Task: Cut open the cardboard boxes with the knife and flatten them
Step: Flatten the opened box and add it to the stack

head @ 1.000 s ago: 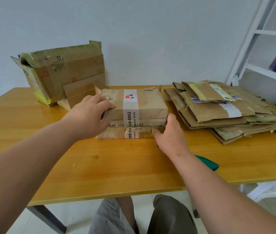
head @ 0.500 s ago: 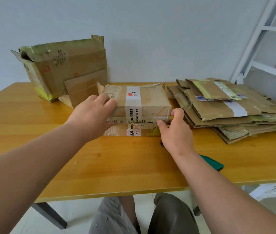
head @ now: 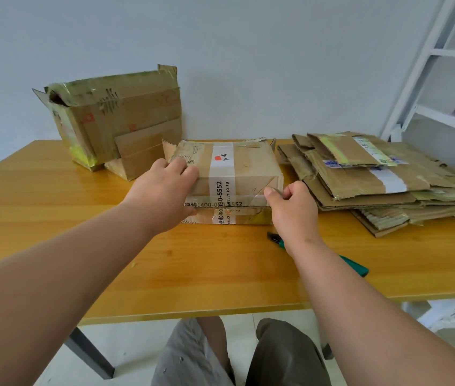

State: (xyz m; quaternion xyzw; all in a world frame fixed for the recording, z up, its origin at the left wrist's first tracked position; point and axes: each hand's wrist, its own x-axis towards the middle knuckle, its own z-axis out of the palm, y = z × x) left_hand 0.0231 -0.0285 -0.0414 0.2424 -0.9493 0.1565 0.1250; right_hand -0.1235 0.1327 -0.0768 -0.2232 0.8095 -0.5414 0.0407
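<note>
Head view: box [head: 234, 174] lying mid-table [head: 53, 218], long axis running left-right. Left hand [head: 162, 196] gripping its left end; right hand [head: 290, 210] pinching its right corner. Knife [head: 354, 267] lying under right forearm; flattened cardboard [head: 374, 179] stacking rightward.

Your wooden counter [head: 53, 218] carries a torn box [head: 114, 112] at back left, taped boxes [head: 237, 174] at centre, flattened cardboard [head: 374, 185] at right, a green-handled knife [head: 354, 267] near the front.
</note>
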